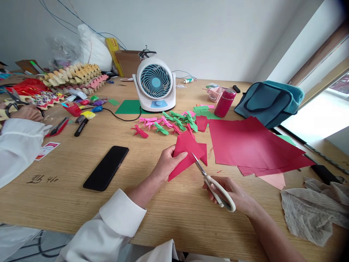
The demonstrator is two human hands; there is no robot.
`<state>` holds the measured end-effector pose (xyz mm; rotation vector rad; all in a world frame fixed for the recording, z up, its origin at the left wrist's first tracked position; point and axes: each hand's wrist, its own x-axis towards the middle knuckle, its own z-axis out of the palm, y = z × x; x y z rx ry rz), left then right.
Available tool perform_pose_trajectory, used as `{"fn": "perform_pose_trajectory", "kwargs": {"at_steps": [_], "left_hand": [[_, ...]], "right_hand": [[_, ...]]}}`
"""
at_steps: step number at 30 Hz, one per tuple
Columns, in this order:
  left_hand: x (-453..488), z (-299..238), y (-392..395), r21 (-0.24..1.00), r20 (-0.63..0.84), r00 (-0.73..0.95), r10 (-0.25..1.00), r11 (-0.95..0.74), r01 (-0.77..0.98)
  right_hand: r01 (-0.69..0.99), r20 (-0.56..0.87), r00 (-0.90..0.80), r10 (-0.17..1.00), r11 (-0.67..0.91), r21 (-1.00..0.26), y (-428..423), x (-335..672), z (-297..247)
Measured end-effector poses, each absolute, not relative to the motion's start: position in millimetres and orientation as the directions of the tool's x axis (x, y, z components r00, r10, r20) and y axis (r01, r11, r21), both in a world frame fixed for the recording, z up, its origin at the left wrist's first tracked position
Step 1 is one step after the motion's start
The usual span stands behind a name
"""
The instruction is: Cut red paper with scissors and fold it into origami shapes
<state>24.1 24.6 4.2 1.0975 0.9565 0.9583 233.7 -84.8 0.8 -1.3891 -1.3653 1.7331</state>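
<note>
Left hand [167,163]: pinching the red paper [183,149] between thumb and fingers, right of the phone [106,168].
Right hand [229,187]: curling round the handles of the scissors [209,179], farther right of the phone, tips pointing at the paper.
Desk [163,218]: bearing handwriting [52,179] left of the phone, ending "460", its start reading unclearly.
Marker [81,127]: lying beyond the phone, lettering showing too small.
Card [47,151]: lying left of the phone, red print showing illegibly.

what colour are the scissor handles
The scissor handles are off-white, seen best in the head view.
</note>
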Motion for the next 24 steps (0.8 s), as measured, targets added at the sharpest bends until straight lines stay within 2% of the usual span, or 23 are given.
{"fn": "perform_pose_trajectory", "kwargs": {"at_steps": [11, 24], "left_hand": [[19.3, -1.6, 29.2, 0.996, -0.071, 0.23, 0.971, 0.082, -0.038], [20.3, -4.7, 30.2, 0.97, -0.177, 0.251, 0.952, 0.211, -0.118]], "right_hand": [[0.189, -0.397, -0.306, 0.865, -0.353, -0.916, -82.9, 233.0, -3.4], [0.191, -0.404, -0.3, 0.864, -0.36, -0.913, -83.1, 232.6, -5.2]]}}
